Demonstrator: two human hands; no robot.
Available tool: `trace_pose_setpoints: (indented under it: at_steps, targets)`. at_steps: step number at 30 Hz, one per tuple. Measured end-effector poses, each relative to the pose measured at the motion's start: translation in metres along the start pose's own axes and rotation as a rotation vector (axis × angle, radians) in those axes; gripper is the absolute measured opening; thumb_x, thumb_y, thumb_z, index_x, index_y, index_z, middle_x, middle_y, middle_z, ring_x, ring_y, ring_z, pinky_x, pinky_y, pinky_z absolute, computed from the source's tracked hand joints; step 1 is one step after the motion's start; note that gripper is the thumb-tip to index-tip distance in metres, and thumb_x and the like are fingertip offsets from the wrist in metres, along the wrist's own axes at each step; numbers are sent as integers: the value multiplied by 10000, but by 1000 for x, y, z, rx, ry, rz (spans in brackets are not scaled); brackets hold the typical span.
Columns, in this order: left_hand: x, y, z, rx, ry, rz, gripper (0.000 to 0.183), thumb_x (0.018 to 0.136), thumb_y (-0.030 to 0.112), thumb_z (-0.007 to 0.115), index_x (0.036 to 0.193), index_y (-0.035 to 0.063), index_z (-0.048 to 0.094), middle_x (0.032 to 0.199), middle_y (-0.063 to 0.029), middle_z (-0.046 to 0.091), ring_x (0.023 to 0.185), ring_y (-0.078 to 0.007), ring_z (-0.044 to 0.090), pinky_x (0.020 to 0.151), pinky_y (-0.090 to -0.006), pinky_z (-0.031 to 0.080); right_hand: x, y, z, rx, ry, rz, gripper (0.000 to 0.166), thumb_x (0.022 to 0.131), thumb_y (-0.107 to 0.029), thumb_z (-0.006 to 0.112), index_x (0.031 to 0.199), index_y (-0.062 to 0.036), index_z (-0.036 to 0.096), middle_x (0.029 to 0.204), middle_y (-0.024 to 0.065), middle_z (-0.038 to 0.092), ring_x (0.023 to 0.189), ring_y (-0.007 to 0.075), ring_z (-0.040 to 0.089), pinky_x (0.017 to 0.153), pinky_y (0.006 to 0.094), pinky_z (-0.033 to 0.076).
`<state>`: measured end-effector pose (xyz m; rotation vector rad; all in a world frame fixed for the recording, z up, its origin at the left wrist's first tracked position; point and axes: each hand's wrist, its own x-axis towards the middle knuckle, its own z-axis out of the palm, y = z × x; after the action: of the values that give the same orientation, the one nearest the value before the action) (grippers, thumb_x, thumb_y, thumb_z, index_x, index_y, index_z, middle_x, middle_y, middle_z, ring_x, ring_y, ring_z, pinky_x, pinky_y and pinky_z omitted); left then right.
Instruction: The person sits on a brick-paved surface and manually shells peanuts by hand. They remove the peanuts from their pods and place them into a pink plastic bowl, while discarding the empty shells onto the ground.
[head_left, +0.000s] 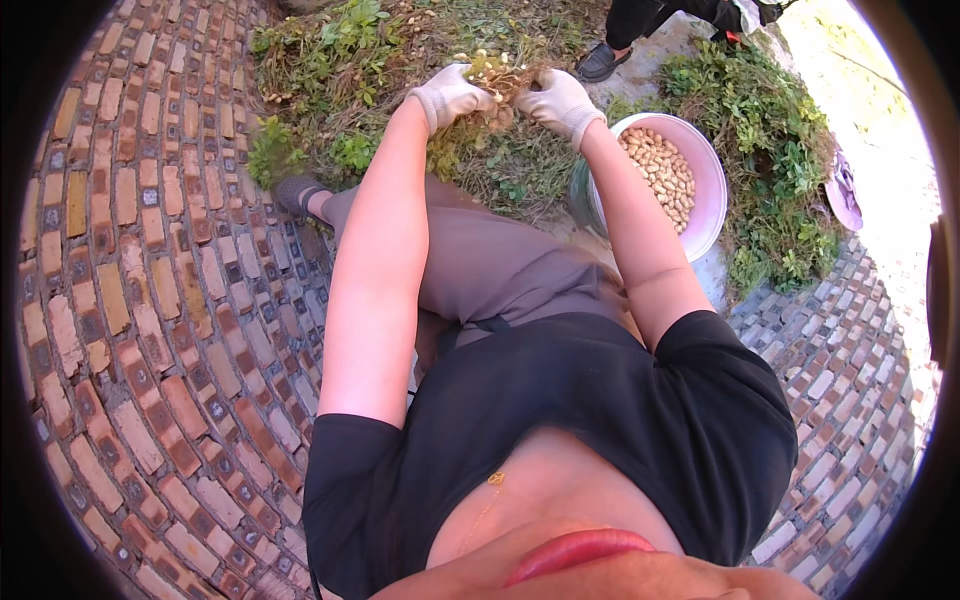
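Observation:
Both of my hands wear pale knit work gloves and meet over a heap of plants. My left hand grips a pulled peanut plant, whose roots and attached pods show between the two hands. Leafy stems hang below that hand. On the other side, my right hand has its fingers closed on the root end; the fingertips are partly hidden in the tangle. A white bucket holding many loose peanuts in their shells stands just beyond my right forearm.
Peanut plants lie heaped ahead, with another green pile right of the bucket. Another person's shoe rests near the top. A brick wall rises at left. A pinkish object lies at far right.

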<state>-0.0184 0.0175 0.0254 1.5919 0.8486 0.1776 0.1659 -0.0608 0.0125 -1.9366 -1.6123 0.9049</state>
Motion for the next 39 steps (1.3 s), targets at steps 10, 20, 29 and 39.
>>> trace_pose_setpoints:
  at_steps: [10, 20, 29, 39]
  targets:
    - [-1, -14, -6, -239, -53, 22, 361, 730, -68, 581, 1089, -45, 598, 1000, -105, 666, 907, -231, 655, 826, -340, 519, -23, 49, -1, -62, 281, 152, 233, 834, -276, 595, 923, -62, 617, 902, 146, 662, 832, 306, 631, 744, 386, 488]
    - [-3, -4, -7, -293, -119, 56, 303, 752, -15, 654, 1054, -25, 630, 982, -111, 682, 893, -209, 648, 853, -326, 502, -91, 90, -57, -341, 377, 5, 328, 871, -330, 563, 1072, -82, 639, 966, 105, 666, 881, 240, 637, 791, 344, 492]
    - [-1, -4, 3, -135, 28, 39, 303, 708, 54, 710, 1007, 28, 666, 922, -32, 676, 844, -136, 614, 790, -291, 486, -31, -8, 16, 961, -16, 154, 438, 853, -269, 652, 1131, 60, 574, 939, 67, 652, 797, 124, 593, 725, 242, 485]
    - [3, -12, 10, -228, 57, 73, 289, 687, 55, 716, 967, 14, 657, 889, -35, 670, 792, -156, 619, 746, -299, 497, -2, 22, 44, 640, 573, 104, 208, 778, -157, 669, 849, 34, 623, 727, 61, 628, 624, 126, 564, 603, 257, 489]
